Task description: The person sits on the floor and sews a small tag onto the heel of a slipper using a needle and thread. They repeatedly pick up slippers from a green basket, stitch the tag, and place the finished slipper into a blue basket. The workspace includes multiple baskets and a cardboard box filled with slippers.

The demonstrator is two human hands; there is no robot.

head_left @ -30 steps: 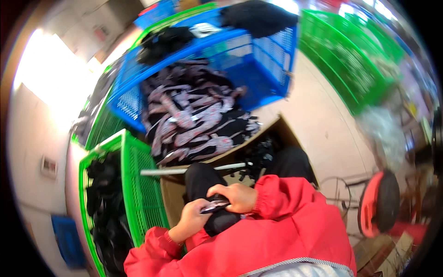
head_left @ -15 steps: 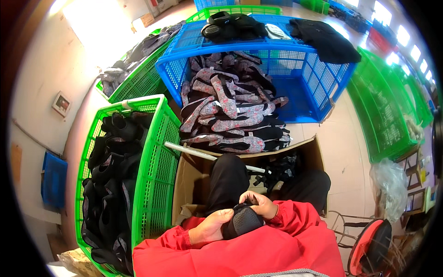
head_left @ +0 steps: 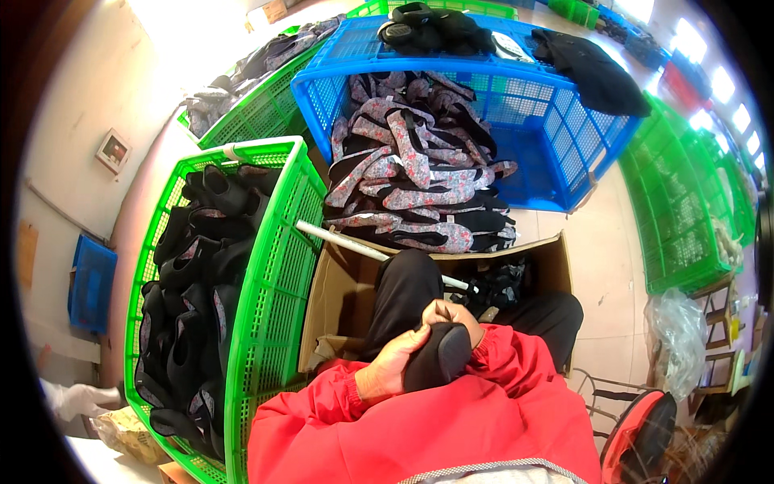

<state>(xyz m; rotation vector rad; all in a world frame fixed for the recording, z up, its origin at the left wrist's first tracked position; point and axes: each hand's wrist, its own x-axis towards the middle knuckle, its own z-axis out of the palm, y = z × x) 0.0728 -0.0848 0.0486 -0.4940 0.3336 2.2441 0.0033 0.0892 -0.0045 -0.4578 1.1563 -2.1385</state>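
Note:
In front of my red jacket, both hands hold a black shoe over my lap. My left hand grips its left side, the thumb lying along the top. Curled over the far end of the shoe is my right hand, its fingers partly hidden behind it. Beyond my knees, floral-patterned shoes with black linings lie heaped in and in front of a blue crate tipped on its side. On the left, a green crate holds many black shoes.
An open cardboard box with dark items inside stands around my legs, a white rod across it. Dark items lie on the blue crate. Stacked green crates, a plastic bag and a red-black seat are right. A pale hand-like shape shows left.
The shoe has turned in my hands, so its textured sole no longer faces up. My right hand has closed further over its far end. The view has shifted slightly, and the pale shape has appeared at left.

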